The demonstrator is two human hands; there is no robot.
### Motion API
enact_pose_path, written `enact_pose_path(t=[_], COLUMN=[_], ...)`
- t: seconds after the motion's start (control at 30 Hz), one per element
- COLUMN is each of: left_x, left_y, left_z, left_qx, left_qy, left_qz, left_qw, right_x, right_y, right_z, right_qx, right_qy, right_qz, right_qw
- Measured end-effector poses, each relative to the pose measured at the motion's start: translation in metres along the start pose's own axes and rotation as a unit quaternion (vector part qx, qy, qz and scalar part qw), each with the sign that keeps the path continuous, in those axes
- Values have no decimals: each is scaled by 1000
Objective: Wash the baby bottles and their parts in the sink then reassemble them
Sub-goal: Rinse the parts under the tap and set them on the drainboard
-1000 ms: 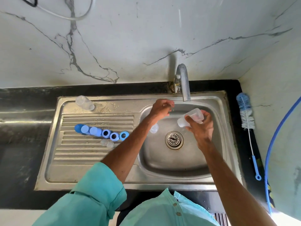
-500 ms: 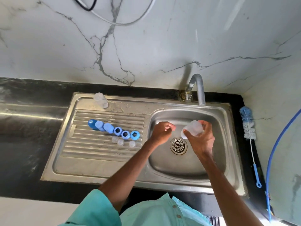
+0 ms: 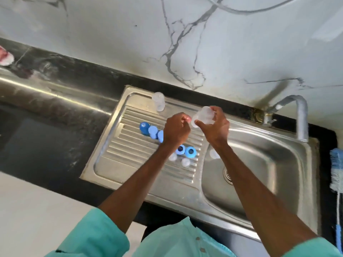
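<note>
My right hand point(image 3: 215, 127) grips a clear baby bottle point(image 3: 203, 115) above the ribbed drainboard point(image 3: 133, 154) of the steel sink. My left hand point(image 3: 176, 129) hovers just left of it with fingers curled; I see nothing in them. A second clear bottle point(image 3: 159, 102) lies at the drainboard's back edge. A row of blue caps and rings point(image 3: 185, 151) runs across the ribs, partly hidden under my left hand. Clear teats point(image 3: 185, 162) lie in front of the rings. One clear piece point(image 3: 213, 153) sits in the basin.
The basin point(image 3: 269, 164) with its drain point(image 3: 228, 175) lies to the right, under the grey tap point(image 3: 300, 115). A blue bottle brush point(image 3: 336, 171) lies on the black counter at the far right. Marble wall stands behind.
Both hands moved left from over the basin to above the drainboard, the right one carrying the clear bottle. The camera also swung left.
</note>
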State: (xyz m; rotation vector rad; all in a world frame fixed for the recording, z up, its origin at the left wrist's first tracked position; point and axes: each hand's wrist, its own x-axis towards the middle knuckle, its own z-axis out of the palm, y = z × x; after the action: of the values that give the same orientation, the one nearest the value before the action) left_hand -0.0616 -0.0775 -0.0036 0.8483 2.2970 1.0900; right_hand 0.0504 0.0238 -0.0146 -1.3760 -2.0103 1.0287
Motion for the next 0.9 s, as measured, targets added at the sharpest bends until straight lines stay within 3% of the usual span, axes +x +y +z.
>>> enact_pose_path(t=[0.17,0.33,0.53,0.73,0.8,0.9], left_x=[22,36,36,35,30,17], left_y=[-17,-28,-34,-30,-24,-11], left_z=[-29,-37,-38,-32,-23,3], left_qx=[27,21,26,21,22,33], left_qy=[26,38,42,50,33,-4], left_qz=[-37,-65,-89,-76,-56,-14], left_qw=[999,997,995,996,998,999], right_x=[34,47,58,49,36,5], right_y=[-11,-19,-25,-11,2,29], right_z=[73,111,129,116,99,50], right_qx=[-56,-79,-87,-100,-96,-61], right_qy=[-69,-87,-116,-142,-117,-21], right_qz=[-31,-56,-76,-29,-25,-62], right_qw=[996,992,987,984,988,996])
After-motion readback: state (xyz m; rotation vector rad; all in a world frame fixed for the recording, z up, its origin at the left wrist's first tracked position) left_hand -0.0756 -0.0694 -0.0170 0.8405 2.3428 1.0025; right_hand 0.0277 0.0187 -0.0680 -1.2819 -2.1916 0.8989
